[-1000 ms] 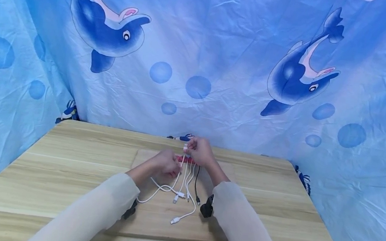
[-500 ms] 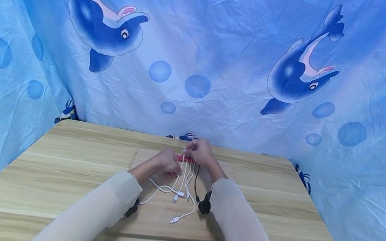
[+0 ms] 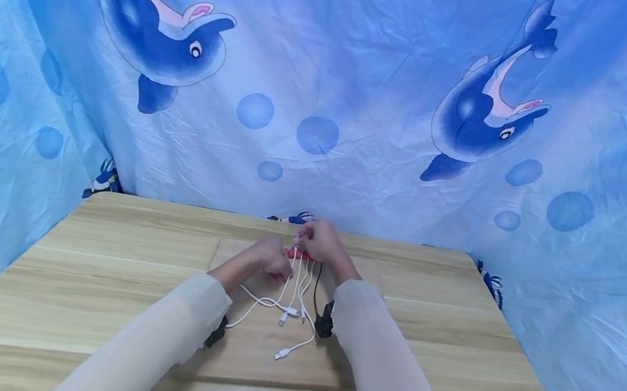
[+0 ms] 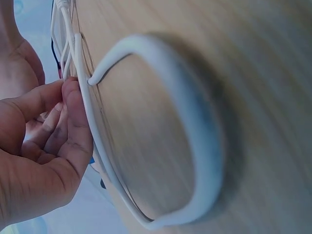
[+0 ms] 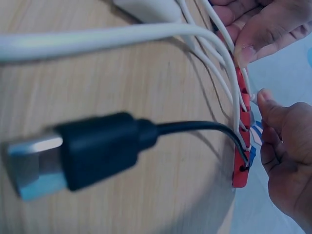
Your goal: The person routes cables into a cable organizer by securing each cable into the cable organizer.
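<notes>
A red slotted cable holder (image 5: 242,114) lies along the far edge of the wooden board, with several white cables and a black cable (image 5: 195,125) running through its slots. My right hand (image 3: 324,242) is just beyond the holder, pinching the plug end of a white cable (image 3: 292,259) between thumb and finger. That plug is mostly covered by the fingers. On the near side, my left hand (image 3: 270,259) pinches the same white cable close to the holder's left end. In the left wrist view, my left thumb and fingers (image 4: 73,105) meet beside the white cable.
White connectors (image 3: 282,353) and loose cable lengths lie on the board (image 3: 246,363), with a black USB plug (image 5: 97,151) near the right wrist. The board rests on a wood-grain table (image 3: 72,296). A blue dolphin-print curtain (image 3: 384,100) hangs close behind it.
The right hand has brought the white plug slightly down toward the red holder, and its fingers now cover more of it. The left hand has stayed nearly in place. The head view has shifted slightly.
</notes>
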The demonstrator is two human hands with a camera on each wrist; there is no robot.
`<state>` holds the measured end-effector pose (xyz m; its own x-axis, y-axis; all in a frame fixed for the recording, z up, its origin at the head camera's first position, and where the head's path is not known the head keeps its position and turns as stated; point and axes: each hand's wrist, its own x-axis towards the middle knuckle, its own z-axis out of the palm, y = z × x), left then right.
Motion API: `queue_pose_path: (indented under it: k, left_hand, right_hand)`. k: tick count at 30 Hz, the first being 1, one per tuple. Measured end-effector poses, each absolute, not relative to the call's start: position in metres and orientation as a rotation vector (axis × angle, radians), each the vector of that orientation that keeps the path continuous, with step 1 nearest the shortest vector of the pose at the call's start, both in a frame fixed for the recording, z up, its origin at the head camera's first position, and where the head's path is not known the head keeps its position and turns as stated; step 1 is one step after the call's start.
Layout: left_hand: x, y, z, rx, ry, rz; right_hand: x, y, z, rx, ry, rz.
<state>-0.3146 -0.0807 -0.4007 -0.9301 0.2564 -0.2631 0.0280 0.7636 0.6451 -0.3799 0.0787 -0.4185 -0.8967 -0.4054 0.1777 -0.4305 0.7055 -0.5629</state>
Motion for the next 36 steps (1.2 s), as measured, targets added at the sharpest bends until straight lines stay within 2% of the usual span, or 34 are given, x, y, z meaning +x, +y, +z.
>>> queue_pose_path:
  k: [36]
  left_hand:
    - [-0.3223,-0.0801,-0.401,0.217,2.621,0.959]
  right_hand:
    - [-0.3862,0.0751,-0.4204,0.639,-2.896,0.906]
